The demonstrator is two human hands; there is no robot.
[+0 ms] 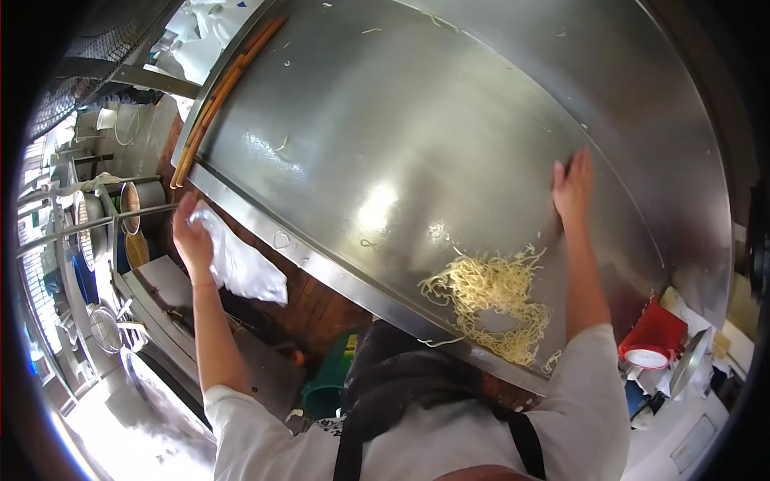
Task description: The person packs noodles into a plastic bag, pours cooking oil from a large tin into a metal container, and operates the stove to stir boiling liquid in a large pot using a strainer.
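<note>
My left hand [191, 240] is out past the left front edge of the steel worktable [337, 144], with a whitish, see-through plastic bag [247, 263] hanging from it. The bag looks limp and its contents, if any, cannot be made out. On the right, my right hand [573, 188] lies against the steel near the raised back panel, fingers stretched and nothing in them. A loose heap of pale yellow noodles [489, 284] is spread on the table near my body, between my arms. A few stray noodle strands are scattered over the metal.
Long wooden rods [228, 84] lie along the table's far left edge. A red container [654, 333] stands at the right among other items. A green bin [327, 385] is on the floor below. Racks with pans and a wire strainer [104, 327] are at the left.
</note>
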